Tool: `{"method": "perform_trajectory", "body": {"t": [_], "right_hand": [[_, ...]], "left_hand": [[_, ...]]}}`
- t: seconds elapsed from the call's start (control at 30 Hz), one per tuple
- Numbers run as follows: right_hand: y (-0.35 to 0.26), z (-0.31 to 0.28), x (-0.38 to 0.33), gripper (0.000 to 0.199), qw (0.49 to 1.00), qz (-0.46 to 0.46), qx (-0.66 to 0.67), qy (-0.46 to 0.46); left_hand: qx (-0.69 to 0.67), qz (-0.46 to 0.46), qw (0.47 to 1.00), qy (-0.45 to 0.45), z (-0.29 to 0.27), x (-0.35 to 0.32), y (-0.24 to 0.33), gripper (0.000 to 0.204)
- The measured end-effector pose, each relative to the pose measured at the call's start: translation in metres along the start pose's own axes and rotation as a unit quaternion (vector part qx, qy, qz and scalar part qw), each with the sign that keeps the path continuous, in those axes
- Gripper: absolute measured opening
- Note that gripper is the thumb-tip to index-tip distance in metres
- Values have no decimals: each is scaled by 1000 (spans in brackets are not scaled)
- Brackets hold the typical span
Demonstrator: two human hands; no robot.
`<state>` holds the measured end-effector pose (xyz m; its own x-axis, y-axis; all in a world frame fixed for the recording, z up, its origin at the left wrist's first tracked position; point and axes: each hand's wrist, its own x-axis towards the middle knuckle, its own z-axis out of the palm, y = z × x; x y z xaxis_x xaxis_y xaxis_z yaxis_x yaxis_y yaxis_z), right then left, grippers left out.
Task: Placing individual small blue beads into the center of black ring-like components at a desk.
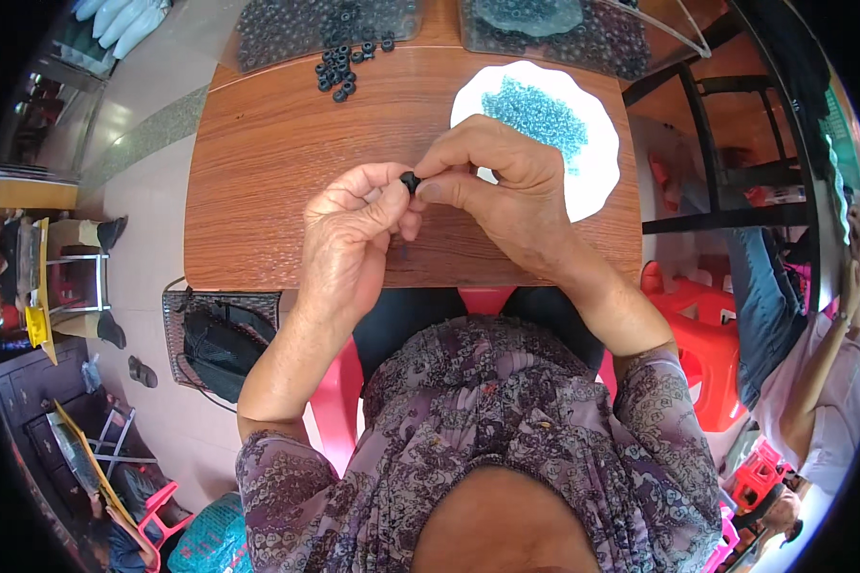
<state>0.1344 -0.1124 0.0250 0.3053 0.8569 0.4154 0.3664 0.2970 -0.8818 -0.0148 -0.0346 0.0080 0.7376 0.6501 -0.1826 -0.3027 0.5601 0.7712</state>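
Note:
My left hand [346, 224] pinches a small round black part [410, 180] between thumb and fingertips, above the front half of the brown wooden table [268, 162]. From the right, the thumb and forefinger of my right hand [511, 186] close at the same part; whether they also hold a tiny piece is hidden. A white scalloped plate [597, 186] lies just beyond my right hand, heaped with small see-through blue pieces [535, 115]. Several loose black parts [337, 72] like the held one lie at the far left of the table.
Two clear containers or bags of black parts, one at the left [320, 33] and one at the right [607, 43], line the table's far edge. A black bag [225, 344] rests left of my seat. Red plastic stools [698, 344] and other people are at the right.

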Motion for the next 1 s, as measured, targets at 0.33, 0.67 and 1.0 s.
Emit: {"method": "perform_trajectory", "body": {"t": [0.33,0.67,1.0], "right_hand": [[-9,-9,6,11,988,105,88,-66],[2,-20,14,27,959,139,188,-162],[3,-24,21,30,949,115,161,-244]], "left_hand": [[20,-6,1000,4,3,-6,5,19],[24,-2,1000,-14,4,-11,5,19],[28,-17,999,-11,5,-11,6,17]]}}
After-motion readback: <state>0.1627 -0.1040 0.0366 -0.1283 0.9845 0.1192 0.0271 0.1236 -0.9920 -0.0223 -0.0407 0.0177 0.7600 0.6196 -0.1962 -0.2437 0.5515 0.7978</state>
